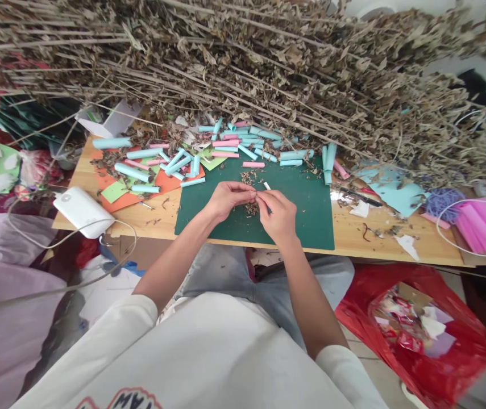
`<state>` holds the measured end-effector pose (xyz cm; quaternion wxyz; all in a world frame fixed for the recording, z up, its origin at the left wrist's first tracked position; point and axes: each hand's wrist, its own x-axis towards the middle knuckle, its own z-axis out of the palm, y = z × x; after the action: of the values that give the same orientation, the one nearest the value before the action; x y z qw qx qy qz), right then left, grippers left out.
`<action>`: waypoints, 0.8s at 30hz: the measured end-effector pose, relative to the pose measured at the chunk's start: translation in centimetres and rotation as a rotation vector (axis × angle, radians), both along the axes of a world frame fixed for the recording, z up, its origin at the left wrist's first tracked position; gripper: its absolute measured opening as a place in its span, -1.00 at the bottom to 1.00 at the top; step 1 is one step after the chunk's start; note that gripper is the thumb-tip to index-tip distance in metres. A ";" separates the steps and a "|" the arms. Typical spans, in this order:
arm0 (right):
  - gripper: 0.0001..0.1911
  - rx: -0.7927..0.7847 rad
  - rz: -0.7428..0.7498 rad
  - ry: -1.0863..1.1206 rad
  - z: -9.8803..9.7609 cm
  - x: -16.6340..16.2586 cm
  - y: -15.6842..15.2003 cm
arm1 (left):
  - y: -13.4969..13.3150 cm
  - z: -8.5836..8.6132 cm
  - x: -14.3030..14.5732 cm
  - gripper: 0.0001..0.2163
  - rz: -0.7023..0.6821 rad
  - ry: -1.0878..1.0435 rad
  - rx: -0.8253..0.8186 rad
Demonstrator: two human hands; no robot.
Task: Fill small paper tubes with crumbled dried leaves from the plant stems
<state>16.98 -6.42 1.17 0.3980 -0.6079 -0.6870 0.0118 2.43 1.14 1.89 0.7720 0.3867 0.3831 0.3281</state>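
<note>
Over a dark green cutting mat, my left hand and my right hand meet fingertip to fingertip. Both are closed in a pinch; whatever lies between the fingers is too small to make out. A short white stick-like piece shows just above my right hand, and I cannot tell whether it is held. Crumbled dry leaves lie on the mat behind and beneath the fingers. Beyond them are many rolled paper tubes, such as a blue tube and a pink tube.
Dried leafy stalks spread across the back of the wooden table. At left sits a white power bank with a cable. Right of the mat are a black pen and purple yarn. A red rubbish bag stands below.
</note>
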 end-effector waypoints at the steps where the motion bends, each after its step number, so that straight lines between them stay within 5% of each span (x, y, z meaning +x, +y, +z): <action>1: -0.78 -0.006 -0.030 -0.015 0.1 -0.2 0.0 | -0.2 -0.1 0.2 -0.69 0.022 0.012 0.022; 5: -0.79 -0.029 -0.134 0.049 0.6 -1.0 0.0 | -1.0 -0.4 1.2 -0.74 0.130 0.081 0.200; 8: -0.82 -0.097 -0.190 0.338 0.6 -1.2 0.2 | -1.4 -0.5 1.5 -0.76 0.161 0.110 0.273; 13: -0.76 -0.227 -0.265 0.841 -0.1 -1.0 0.7 | -0.9 -0.4 1.0 -0.68 0.188 -0.039 0.063; 20: -0.78 -0.302 -0.195 0.566 0.4 -0.4 0.2 | -0.4 -0.5 0.3 -0.64 0.135 -0.082 -0.017; 24: -0.70 -0.276 -0.097 0.585 1.0 -0.4 0.1 | -0.4 -0.7 0.2 -0.64 0.110 -0.021 0.039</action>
<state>16.56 -6.30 2.13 0.4924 -0.6589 -0.5059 0.2598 2.64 0.74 1.18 0.7492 0.3766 0.3890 0.3815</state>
